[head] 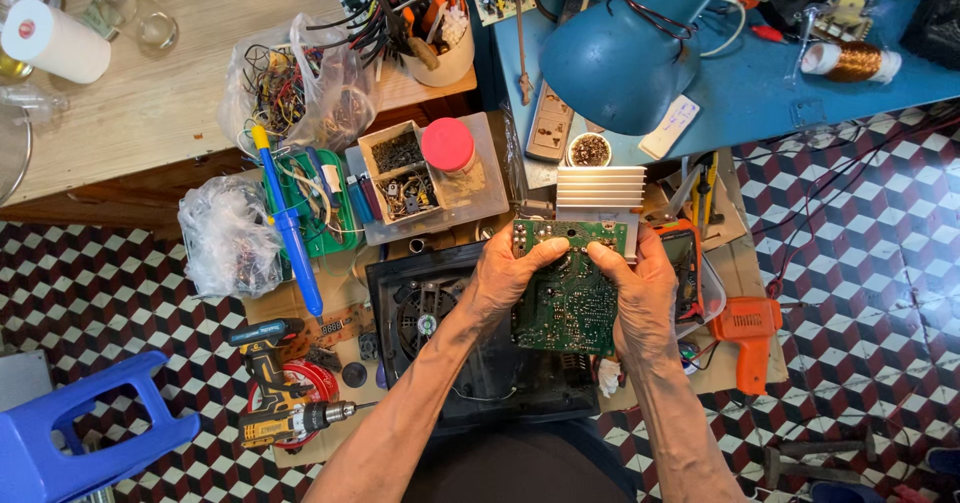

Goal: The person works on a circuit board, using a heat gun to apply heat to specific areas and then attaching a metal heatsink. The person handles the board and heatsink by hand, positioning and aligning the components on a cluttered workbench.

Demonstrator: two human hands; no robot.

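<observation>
Both hands held a green circuit board [568, 298] above the opened black appliance casing [480, 348]. The left hand [505, 275] pinched its left edge, the right hand [640, 298] its right; a finned heatsink [600, 189] topped the board.

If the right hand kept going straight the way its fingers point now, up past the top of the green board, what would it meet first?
Probably the ribbed metal heat sink just beyond the circuit board that the right hand grips; depth is unclear. The blue lamp shade sits farther on.
</observation>
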